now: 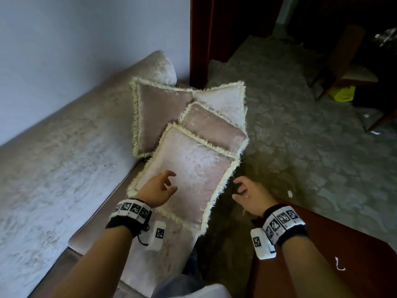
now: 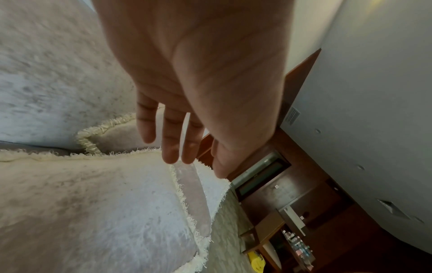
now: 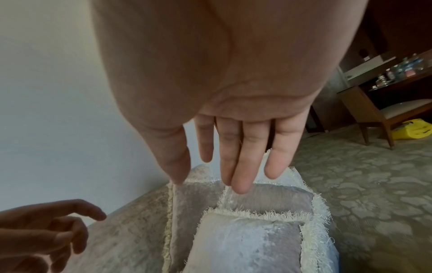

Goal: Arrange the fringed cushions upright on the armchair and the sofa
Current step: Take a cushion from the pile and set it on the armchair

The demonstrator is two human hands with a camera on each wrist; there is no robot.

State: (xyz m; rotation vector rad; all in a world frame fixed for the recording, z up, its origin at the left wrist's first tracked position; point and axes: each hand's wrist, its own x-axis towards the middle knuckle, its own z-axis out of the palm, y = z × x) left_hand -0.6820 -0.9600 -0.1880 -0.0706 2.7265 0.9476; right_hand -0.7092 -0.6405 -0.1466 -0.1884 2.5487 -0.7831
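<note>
Several pale pink and white fringed cushions lie piled at the far end of the sofa (image 1: 64, 147). The nearest cushion (image 1: 193, 168) (image 2: 93, 203) (image 3: 245, 245) lies tilted on the seat, overlapping a smaller pink cushion (image 1: 212, 127). Behind them, a pink cushion (image 1: 159, 112) leans on the sofa back and a white cushion (image 1: 225, 102) stands beside it. My left hand (image 1: 171, 181) (image 2: 182, 153) (image 3: 58, 227) hovers over the nearest cushion's near half with loosely bent fingers, holding nothing. My right hand (image 1: 237, 189) (image 3: 233, 166) hangs empty just off that cushion's right fringe, fingers relaxed.
A dark wooden table (image 1: 322, 254) fills the bottom right by my right wrist. Patterned carpet (image 1: 300, 136) spreads to the right of the sofa. A dark wooden door frame (image 1: 199, 39) rises behind the cushions. Further right are a wooden chair (image 1: 348, 72) and a yellow bag (image 1: 343, 93).
</note>
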